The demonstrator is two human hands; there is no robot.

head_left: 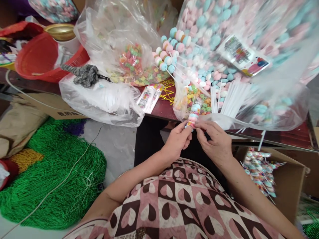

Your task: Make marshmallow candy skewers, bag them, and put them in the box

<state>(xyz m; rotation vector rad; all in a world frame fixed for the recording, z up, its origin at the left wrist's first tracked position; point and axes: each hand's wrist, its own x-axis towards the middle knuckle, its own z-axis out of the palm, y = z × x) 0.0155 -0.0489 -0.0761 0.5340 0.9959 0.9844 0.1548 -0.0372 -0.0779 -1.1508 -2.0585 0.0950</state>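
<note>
My left hand (178,137) is closed around the lower part of a candy skewer (193,114) in a clear printed wrapper, held upright near the table's front edge. Pink, white and blue candies show through the wrapper. Fingers bent, my right hand (215,137) pinches at the skewer's lower end; whatever lies between its fingertips is too small to make out. Just beyond are ring-shaped gummy candies (205,108) and white sticks (235,98). Several unwrapped candy skewers (166,54) rest on the open plastic bag farther back.
Large bags of pink and blue candies (215,20) fill the back right. Printed wrappers (149,98) and gold twist ties (167,91) lie left of my hands. A red basket (32,59) stands far left, green bead strands (57,179) below. A cardboard box (290,179) holds wrapped skewers.
</note>
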